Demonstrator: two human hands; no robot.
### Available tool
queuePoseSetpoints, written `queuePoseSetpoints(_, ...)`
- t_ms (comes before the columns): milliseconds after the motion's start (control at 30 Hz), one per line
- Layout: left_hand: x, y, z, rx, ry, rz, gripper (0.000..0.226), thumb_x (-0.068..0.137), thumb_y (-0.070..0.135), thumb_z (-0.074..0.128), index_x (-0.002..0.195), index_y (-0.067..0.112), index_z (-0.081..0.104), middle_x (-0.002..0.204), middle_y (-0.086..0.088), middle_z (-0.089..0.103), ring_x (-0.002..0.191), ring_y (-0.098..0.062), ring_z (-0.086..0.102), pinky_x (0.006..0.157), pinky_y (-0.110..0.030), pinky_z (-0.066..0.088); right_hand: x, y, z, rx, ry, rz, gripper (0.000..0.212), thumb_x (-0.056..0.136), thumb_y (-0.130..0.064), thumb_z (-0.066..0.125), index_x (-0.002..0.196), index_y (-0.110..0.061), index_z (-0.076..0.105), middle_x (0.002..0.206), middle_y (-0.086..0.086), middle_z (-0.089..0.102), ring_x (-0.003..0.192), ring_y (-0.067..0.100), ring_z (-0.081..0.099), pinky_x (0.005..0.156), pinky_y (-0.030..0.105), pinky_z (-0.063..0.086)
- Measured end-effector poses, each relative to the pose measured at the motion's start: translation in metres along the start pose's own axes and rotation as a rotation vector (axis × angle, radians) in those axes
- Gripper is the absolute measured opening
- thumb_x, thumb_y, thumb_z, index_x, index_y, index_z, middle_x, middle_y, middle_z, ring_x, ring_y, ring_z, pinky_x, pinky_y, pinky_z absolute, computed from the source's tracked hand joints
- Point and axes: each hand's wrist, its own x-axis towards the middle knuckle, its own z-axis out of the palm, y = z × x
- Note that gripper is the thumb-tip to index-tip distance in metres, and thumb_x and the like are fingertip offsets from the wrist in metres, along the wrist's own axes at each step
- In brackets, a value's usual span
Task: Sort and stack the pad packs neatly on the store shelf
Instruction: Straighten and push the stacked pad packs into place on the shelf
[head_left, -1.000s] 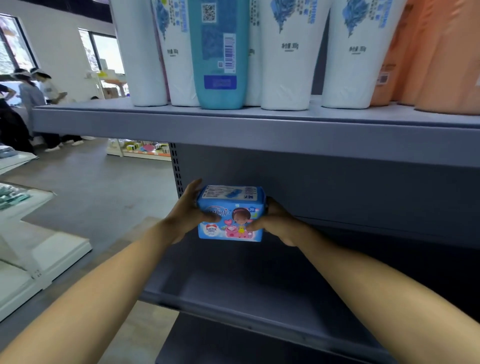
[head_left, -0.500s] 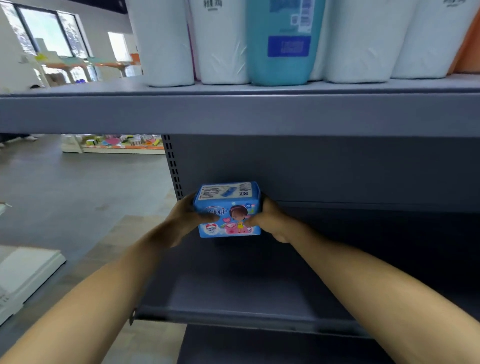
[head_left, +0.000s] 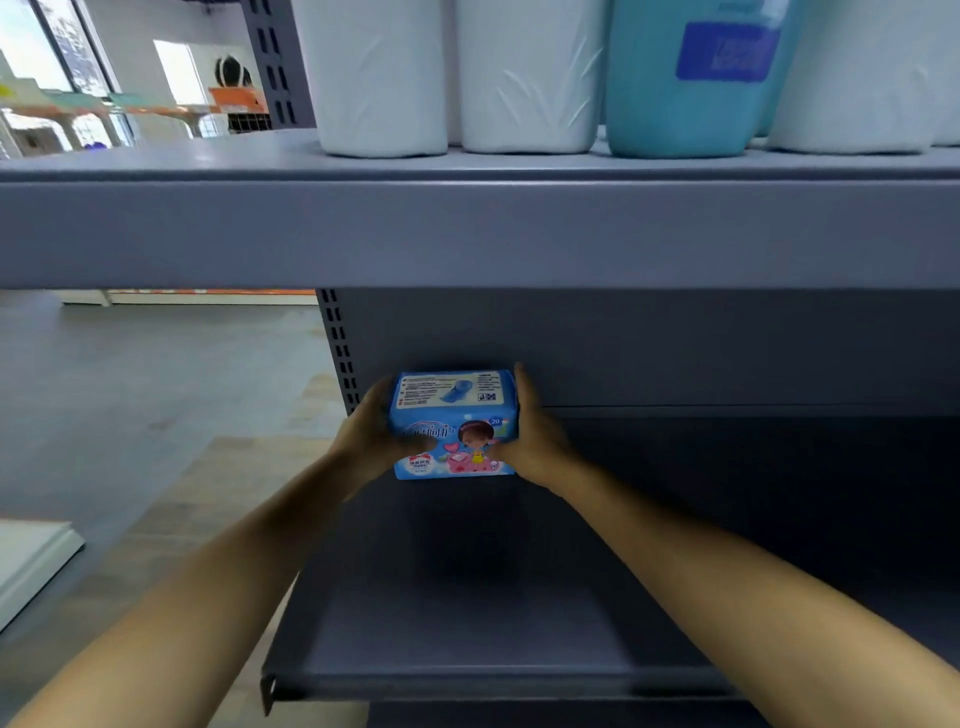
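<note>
While both hands are clasping its short ends, fingers curled around, the pad pack (head_left: 453, 423) is looking light, soft and squashy, so end-gripping suits it.

Not much legible here tbh. The blue pad pack (head_left: 453, 423) has a small "20" in a round badge near the upper right of its front face, and that's the only clear number. The brand script across the front and the fine print on its top panel are too blurry to read. The teal pack (head_left: 680, 78) on the shelf above carries a dark blue label, text smeared.
</note>
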Motion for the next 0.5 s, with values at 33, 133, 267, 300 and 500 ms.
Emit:
queuePoseSetpoints(33, 0.001, -0.002, -0.001, 0.016, 0.001, 0.015, 0.085, 0.070, 0.003, 0.082, 0.138, 0.025, 0.036, 0.115, -0.001, 0.061, 0.098, -0.019, 0.065, 0.081, -0.039, 0.058, 0.000, 0.000, 0.001, -0.087, 0.022, -0.051, 0.111, 0.078, -0.005, 0.073, 0.150, -0.036, -0.006, 0.124, -0.004, 0.046, 0.106, 0.009, 0.053, 0.079, 0.026, 0.050)
queuePoseSetpoints(133, 0.004, -0.005, -0.005, 0.217, 0.020, 0.087, 0.091, 0.072, 0.015, 0.083, 0.145, 0.027, 0.029, 0.115, 0.001, 0.057, 0.088, -0.011, 0.063, 0.065, -0.015, 0.054, 0.000, 0.000, 0.004, -0.345, 0.074, -0.228, 0.098, 0.082, -0.014, 0.072, 0.150, -0.036, 0.005, 0.150, 0.005, 0.021, 0.126, 0.022, 0.045, 0.093, 0.037, 0.051)
queuePoseSetpoints(267, 0.008, -0.006, -0.008, 0.437, 0.043, 0.181, 0.090, 0.074, 0.027, 0.082, 0.148, 0.023, 0.031, 0.138, -0.005, 0.040, 0.112, -0.016, 0.050, 0.088, -0.024, 0.049, 0.003, -0.009, 0.004, -0.507, 0.098, -0.328, 0.072, 0.090, -0.037, 0.061, 0.149, -0.018, 0.025, 0.159, 0.000, -0.003, 0.141, 0.023, 0.024, 0.105, 0.039, 0.042)
queuePoseSetpoints(300, 0.009, -0.006, -0.008, 0.465, 0.039, 0.196, 0.090, 0.074, 0.027, 0.081, 0.149, 0.022, 0.030, 0.143, -0.005, 0.035, 0.119, -0.018, 0.047, 0.093, -0.026, 0.048, 0.004, -0.012, 0.004, -0.552, 0.106, -0.348, 0.070, 0.091, -0.039, 0.059, 0.149, -0.015, 0.026, 0.160, 0.000, -0.001, 0.142, 0.023, 0.019, 0.108, 0.039, 0.039)
queuePoseSetpoints(500, 0.015, 0.003, -0.011, 0.673, 0.001, 0.243, 0.094, 0.075, 0.032, 0.079, 0.150, 0.015, 0.025, 0.151, -0.006, 0.028, 0.126, -0.025, 0.047, 0.096, -0.032, 0.048, 0.011, -0.023, 0.005, -0.703, 0.013, -0.431, 0.070, 0.094, -0.026, 0.057, 0.151, -0.015, 0.018, 0.159, 0.002, 0.015, 0.147, 0.017, 0.004, 0.117, 0.030, 0.010)
